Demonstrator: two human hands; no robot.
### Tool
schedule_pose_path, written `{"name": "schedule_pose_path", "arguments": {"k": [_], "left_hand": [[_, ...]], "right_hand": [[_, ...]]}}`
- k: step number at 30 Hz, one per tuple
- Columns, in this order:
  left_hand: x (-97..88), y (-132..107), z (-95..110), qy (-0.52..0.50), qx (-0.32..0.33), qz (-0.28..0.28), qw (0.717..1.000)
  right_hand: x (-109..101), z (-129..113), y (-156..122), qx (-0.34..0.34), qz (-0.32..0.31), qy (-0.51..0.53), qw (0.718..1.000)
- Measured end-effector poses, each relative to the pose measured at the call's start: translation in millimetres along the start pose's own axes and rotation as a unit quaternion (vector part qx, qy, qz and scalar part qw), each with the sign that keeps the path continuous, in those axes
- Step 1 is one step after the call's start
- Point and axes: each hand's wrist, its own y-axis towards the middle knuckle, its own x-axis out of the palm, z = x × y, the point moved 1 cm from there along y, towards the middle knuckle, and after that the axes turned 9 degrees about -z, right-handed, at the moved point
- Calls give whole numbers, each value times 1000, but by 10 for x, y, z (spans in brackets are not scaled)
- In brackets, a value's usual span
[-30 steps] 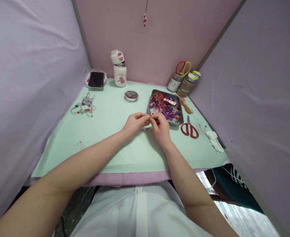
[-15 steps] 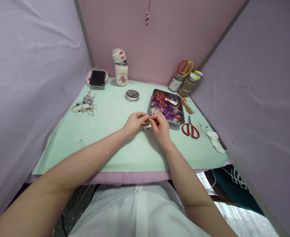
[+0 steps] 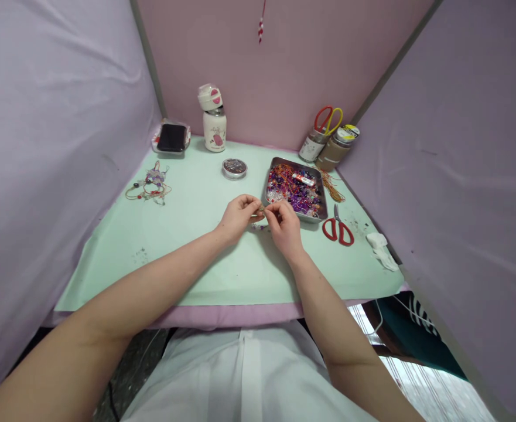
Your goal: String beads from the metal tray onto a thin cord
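Observation:
My left hand [image 3: 239, 218] and my right hand [image 3: 285, 225] meet over the middle of the table, both closed in a pinch. Between their fingertips is a thin brownish cord, partly hidden by the fingers. A short row of small pale and dark beads [image 3: 258, 226] hangs just below the fingers and seems to belong to the same beaded cord. Right behind my right hand stands a metal tray [image 3: 327, 206] full of purple, red, orange and clear beads and threads. Red-handled scissors [image 3: 337, 230] lie to the right of that hand.
Beaded bracelets [image 3: 151, 186] lie at the left. A round clear case [image 3: 234, 169], a white bottle [image 3: 215, 130] and a phone [image 3: 172, 138] are farther back. Two jars [image 3: 333, 153], one holding scissors, stand behind the tray. Orange cords [image 3: 333, 187] and white tissue [image 3: 383, 252] lie right.
The fingertips have shifted slightly, and a little more of the brownish cord and the beads shows between and below them. The whole view has moved a touch; the table things stay put.

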Motion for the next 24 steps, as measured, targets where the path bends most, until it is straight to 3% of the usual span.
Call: {"name": "schedule_pose_path", "arguments": {"k": [16,24], "left_hand": [[11,-34,-17,-11,5,-18,1000],[-23,-17,-36,4,19,19,1000]], "right_hand": [[-11,57,0,9,22,-21,1000],[-3,14,-3,-11,13,-8,1000]]}}
